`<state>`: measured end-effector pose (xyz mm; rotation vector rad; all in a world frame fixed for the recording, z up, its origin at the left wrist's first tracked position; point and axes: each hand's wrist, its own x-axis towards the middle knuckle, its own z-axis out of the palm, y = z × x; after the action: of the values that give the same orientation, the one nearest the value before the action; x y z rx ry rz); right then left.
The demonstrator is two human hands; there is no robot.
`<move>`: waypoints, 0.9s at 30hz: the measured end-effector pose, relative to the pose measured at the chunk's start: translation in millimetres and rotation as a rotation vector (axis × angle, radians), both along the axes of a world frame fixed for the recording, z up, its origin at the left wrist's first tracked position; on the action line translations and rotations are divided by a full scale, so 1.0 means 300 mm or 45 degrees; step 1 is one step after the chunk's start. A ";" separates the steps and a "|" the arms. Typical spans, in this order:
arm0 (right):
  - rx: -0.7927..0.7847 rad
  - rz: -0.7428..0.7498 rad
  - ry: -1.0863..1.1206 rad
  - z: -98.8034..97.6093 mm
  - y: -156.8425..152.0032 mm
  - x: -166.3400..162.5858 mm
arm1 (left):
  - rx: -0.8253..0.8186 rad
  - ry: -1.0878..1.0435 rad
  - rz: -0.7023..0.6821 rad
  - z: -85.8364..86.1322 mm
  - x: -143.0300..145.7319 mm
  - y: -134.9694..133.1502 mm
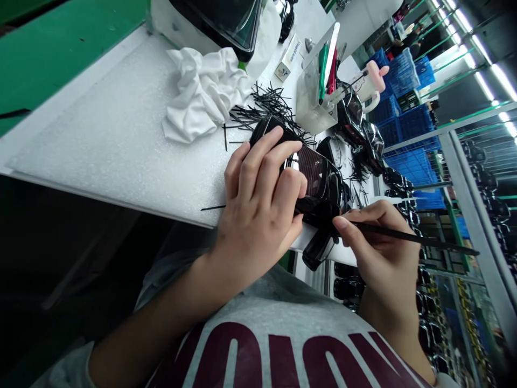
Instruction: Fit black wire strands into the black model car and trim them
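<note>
My left hand [262, 199] is wrapped over a glossy black device [319, 186] with a ribbed dark panel, pressing it down at the edge of the white foam mat [121, 140]. My right hand [379, 253] pinches a thin black cable tie [416, 237], whose near end meets the device's lower end while the rest sticks out to the right. A black clip-like part [319, 248] of the device hangs below it, over the bench edge.
A heap of loose black cable ties [270, 108] lies behind the device. A crumpled white cloth [202, 94] sits on the mat. A clear box with tools [319, 81] and more black devices [363, 134] stand to the right. Blue crates [407, 129] lie beyond.
</note>
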<state>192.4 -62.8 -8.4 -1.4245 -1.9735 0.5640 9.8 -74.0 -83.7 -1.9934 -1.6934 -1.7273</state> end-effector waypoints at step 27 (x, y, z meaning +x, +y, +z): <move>-0.099 0.087 -0.068 -0.014 0.009 -0.031 | -0.099 0.037 0.003 0.003 -0.006 -0.009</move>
<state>183.0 -60.1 -12.5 -1.4370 -2.0690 0.6460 7.8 -76.6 -82.8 -2.0359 -1.7797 -1.6480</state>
